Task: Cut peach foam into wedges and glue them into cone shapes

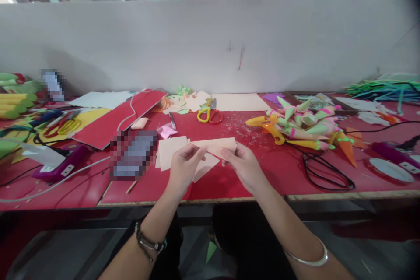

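Note:
A strip of pale peach paper, seemingly folded or rolled, is held level above the table. My left hand pinches its left end between thumb and fingers. At the right end, my right hand grips it, thumb in front and fingers behind. Below and to the left lie loose peach paper sheets, partly covered by my left hand. A pink paper star rests just behind those sheets. Scissors with yellow and red handles lie farther back.
A yellow glue gun lies right of centre beside a pile of green and pink paper cones. Its black cord loops near the front edge. A blurred phone, red board and purple power strip are at left.

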A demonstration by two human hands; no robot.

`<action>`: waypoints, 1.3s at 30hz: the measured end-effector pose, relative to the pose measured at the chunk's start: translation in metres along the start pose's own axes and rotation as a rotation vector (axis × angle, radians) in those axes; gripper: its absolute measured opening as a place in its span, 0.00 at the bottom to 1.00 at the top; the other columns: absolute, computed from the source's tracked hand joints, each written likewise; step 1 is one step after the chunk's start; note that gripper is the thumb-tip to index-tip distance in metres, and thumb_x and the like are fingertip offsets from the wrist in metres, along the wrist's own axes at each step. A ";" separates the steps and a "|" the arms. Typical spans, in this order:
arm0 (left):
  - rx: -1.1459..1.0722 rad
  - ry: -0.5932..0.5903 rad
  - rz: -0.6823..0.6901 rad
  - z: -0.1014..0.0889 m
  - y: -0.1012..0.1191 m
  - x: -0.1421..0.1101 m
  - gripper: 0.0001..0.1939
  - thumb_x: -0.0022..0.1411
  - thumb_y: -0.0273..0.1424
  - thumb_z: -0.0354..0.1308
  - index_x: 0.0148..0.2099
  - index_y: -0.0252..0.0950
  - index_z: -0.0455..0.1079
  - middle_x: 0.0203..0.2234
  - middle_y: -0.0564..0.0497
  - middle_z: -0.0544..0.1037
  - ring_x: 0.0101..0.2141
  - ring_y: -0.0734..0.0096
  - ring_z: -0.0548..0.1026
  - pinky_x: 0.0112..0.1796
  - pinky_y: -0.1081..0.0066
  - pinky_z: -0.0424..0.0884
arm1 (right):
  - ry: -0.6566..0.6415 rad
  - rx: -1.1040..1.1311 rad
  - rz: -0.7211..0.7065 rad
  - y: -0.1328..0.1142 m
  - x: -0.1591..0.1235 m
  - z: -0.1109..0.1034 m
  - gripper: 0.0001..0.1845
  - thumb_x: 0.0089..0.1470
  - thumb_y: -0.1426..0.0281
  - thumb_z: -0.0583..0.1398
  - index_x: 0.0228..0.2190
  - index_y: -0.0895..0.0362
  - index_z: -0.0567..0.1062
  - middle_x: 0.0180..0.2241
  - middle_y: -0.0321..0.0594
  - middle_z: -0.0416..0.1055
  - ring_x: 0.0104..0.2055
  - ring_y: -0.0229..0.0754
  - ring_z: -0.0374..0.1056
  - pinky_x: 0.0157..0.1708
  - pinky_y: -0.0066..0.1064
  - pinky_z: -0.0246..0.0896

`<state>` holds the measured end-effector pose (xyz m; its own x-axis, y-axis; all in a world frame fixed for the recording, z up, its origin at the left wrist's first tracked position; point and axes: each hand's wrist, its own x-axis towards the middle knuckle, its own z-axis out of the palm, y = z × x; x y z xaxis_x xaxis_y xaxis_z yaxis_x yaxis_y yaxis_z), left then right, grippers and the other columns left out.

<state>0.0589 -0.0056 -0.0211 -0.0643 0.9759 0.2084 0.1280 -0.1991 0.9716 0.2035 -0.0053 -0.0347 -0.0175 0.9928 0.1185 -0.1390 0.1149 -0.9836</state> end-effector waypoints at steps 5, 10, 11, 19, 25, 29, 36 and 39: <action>-0.020 0.068 0.017 -0.005 -0.004 0.003 0.12 0.50 0.34 0.57 0.19 0.35 0.68 0.15 0.55 0.69 0.23 0.75 0.67 0.28 0.76 0.61 | -0.017 -0.002 0.013 0.001 0.000 -0.002 0.10 0.44 0.64 0.60 0.26 0.59 0.71 0.21 0.34 0.67 0.24 0.34 0.60 0.26 0.27 0.56; -0.080 0.108 0.035 -0.011 -0.008 0.006 0.09 0.52 0.35 0.56 0.28 0.35 0.73 0.16 0.55 0.70 0.22 0.76 0.67 0.30 0.75 0.62 | -0.044 0.027 0.035 -0.001 0.000 -0.002 0.10 0.44 0.64 0.60 0.26 0.59 0.72 0.22 0.35 0.67 0.24 0.35 0.61 0.27 0.28 0.56; -0.081 0.116 0.038 -0.013 -0.009 0.006 0.10 0.52 0.35 0.56 0.29 0.35 0.73 0.17 0.55 0.70 0.22 0.76 0.66 0.30 0.75 0.62 | -0.044 0.035 0.038 -0.001 0.000 -0.001 0.09 0.44 0.64 0.61 0.27 0.58 0.72 0.22 0.34 0.67 0.24 0.34 0.60 0.26 0.28 0.56; -0.256 0.188 0.045 -0.021 -0.007 0.011 0.12 0.53 0.38 0.56 0.32 0.35 0.73 0.25 0.52 0.73 0.20 0.81 0.64 0.27 0.76 0.63 | -0.009 0.081 0.047 0.002 0.002 -0.004 0.09 0.42 0.65 0.62 0.24 0.58 0.71 0.19 0.32 0.66 0.22 0.33 0.59 0.26 0.27 0.55; -0.329 0.284 0.013 -0.028 -0.011 0.017 0.08 0.48 0.35 0.61 0.30 0.35 0.72 0.20 0.57 0.68 0.21 0.84 0.63 0.26 0.79 0.61 | 0.012 0.090 0.036 0.004 0.004 -0.007 0.09 0.41 0.66 0.63 0.23 0.58 0.70 0.18 0.31 0.65 0.21 0.33 0.59 0.25 0.27 0.56; -0.304 0.250 -0.008 -0.030 -0.012 0.017 0.11 0.49 0.37 0.60 0.31 0.34 0.73 0.19 0.56 0.68 0.20 0.83 0.63 0.24 0.79 0.60 | 0.004 0.080 0.029 0.004 0.003 -0.008 0.09 0.41 0.65 0.63 0.23 0.58 0.70 0.18 0.31 0.65 0.22 0.33 0.60 0.25 0.27 0.55; -0.207 0.079 -0.101 -0.023 -0.013 0.015 0.14 0.52 0.37 0.57 0.39 0.35 0.73 0.29 0.51 0.75 0.20 0.83 0.63 0.26 0.77 0.62 | 0.010 0.113 0.018 0.005 0.004 -0.008 0.08 0.41 0.66 0.63 0.25 0.57 0.71 0.19 0.31 0.66 0.22 0.32 0.59 0.25 0.26 0.55; -0.099 0.068 -0.097 -0.020 -0.013 0.014 0.13 0.50 0.37 0.58 0.35 0.34 0.74 0.27 0.52 0.75 0.20 0.81 0.63 0.26 0.76 0.62 | 0.039 0.129 0.020 0.005 0.004 -0.008 0.09 0.40 0.66 0.63 0.24 0.58 0.71 0.20 0.31 0.67 0.22 0.31 0.59 0.24 0.26 0.54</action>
<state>0.0366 0.0091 -0.0284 -0.1393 0.9834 0.1166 0.0203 -0.1149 0.9932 0.2108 -0.0004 -0.0398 0.0166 0.9957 0.0913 -0.2655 0.0924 -0.9597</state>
